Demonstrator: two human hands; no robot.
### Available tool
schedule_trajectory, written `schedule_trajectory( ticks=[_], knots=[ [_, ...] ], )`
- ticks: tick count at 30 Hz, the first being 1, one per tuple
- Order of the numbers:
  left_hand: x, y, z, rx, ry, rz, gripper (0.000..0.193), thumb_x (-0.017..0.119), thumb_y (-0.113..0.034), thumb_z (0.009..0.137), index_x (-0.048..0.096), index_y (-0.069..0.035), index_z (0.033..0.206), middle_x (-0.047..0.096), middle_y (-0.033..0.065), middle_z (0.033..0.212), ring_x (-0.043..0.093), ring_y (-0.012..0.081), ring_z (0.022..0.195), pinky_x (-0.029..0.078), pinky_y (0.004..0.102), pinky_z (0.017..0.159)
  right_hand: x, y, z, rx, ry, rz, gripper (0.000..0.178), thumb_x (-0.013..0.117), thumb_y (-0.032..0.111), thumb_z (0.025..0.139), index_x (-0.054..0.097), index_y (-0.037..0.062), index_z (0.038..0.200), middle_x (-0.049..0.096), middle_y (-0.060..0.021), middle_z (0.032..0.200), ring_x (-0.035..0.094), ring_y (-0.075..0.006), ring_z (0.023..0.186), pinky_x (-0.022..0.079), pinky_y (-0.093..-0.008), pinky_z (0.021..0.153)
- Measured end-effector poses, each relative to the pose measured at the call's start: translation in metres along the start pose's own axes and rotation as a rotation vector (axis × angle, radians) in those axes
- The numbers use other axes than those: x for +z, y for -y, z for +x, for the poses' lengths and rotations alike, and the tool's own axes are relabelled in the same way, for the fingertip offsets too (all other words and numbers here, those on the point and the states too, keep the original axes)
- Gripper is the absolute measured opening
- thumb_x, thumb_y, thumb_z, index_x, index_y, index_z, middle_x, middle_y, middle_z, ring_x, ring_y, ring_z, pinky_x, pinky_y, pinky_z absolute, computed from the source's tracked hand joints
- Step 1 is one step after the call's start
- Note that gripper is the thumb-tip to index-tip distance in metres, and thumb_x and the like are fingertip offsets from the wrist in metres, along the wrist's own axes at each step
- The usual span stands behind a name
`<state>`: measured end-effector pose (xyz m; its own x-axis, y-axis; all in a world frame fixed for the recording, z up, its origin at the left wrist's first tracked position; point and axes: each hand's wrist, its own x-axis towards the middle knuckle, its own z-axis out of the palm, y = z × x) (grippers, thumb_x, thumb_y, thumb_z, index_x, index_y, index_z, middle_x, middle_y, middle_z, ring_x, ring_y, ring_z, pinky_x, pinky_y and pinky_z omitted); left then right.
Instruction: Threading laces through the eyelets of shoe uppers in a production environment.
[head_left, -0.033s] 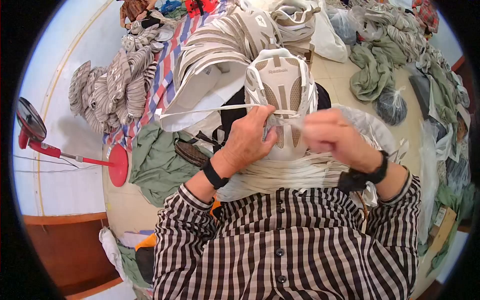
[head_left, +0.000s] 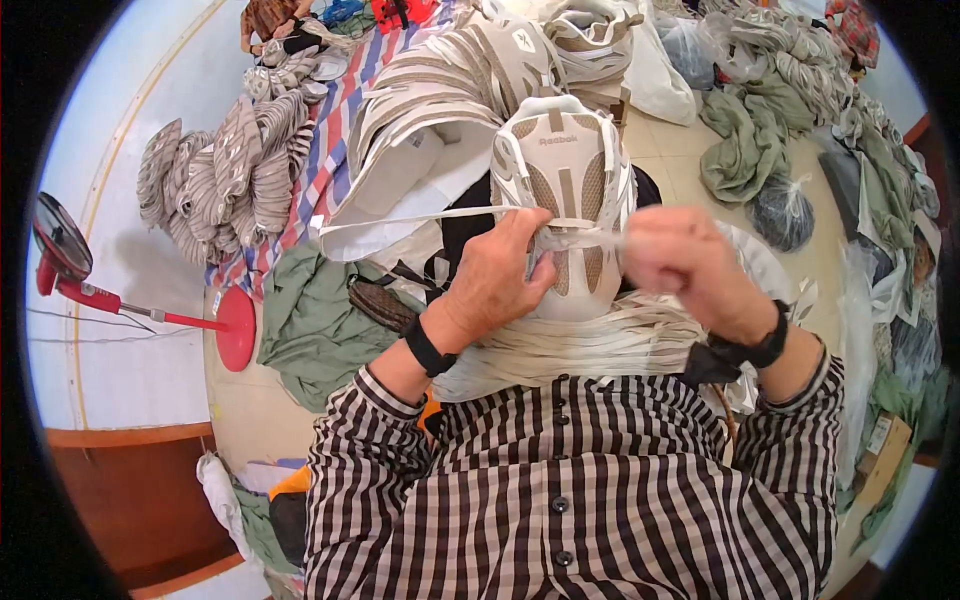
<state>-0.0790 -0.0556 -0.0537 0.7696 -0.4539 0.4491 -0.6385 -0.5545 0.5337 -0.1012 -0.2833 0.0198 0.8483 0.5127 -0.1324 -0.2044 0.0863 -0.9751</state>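
Note:
In front of my body lies a beige and white shoe upper (head_left: 560, 150) with tan mesh panels. A cream shoelace (head_left: 420, 218) stretches from the left toward my left hand and crosses the upper. My left hand (head_left: 500, 265) is closed on the upper's left side, thumb and index finger bent at the lace crossing. To its right, my right hand (head_left: 685, 262) forms a fist, slightly smeared by motion, with a strand of lace drawn taut to it from the upper. A thick bundle of cream laces (head_left: 570, 350) lies across my lap.
A curved stack of shoe uppers (head_left: 430, 90) rises beyond the upper, with more bundled uppers (head_left: 225, 180) at left on a striped sheet. Green cloth (head_left: 320, 320) and a red-based fan (head_left: 235, 330) are on the left; bagged items (head_left: 780, 215) sit at right.
My right hand has moved a little to the right, away from the shoe upper, drawing the lace with it. My left hand stays in place.

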Motion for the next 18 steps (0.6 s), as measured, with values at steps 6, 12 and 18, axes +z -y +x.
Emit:
schedule_trajectory(
  ticks=[6,12,18],
  knots=[
    [0.0,0.002,0.006,0.012,0.035,-0.038,0.039,0.067,-0.005,0.075,0.049,-0.003,0.109,0.052,0.0102,0.072,0.054,0.0229,0.059,0.047,0.0326,0.057,-0.078,-0.012,0.023,-0.202,-0.176,0.188,0.028,0.054,0.018,0.09,0.046,0.0104,0.065,0.037,0.0061,0.056,0.028,-0.0043,0.047,0.021,-0.021,0.046],
    [-0.008,0.005,0.006,-0.128,0.155,-0.121,0.036,0.065,-0.006,0.077,0.049,-0.004,0.109,0.051,0.007,0.072,0.053,0.0182,0.059,0.045,0.0301,0.057,-0.105,-0.009,0.056,-0.171,-0.129,-0.191,0.032,0.053,0.019,0.092,0.044,0.0088,0.063,0.041,0.0048,0.057,0.033,-0.0042,0.049,0.027,-0.0209,0.048],
    [-0.008,0.0,0.016,-0.22,0.143,-0.227,0.03,0.065,-0.008,0.076,0.052,-0.005,0.102,0.052,0.0069,0.062,0.055,0.0214,0.055,0.046,0.033,0.055,-0.118,-0.037,0.057,-0.706,-0.423,-1.345,0.014,0.059,0.013,0.086,0.059,-0.0002,0.082,0.06,-0.008,0.073,0.056,-0.021,0.067,0.044,-0.0277,0.069]
  ],
)
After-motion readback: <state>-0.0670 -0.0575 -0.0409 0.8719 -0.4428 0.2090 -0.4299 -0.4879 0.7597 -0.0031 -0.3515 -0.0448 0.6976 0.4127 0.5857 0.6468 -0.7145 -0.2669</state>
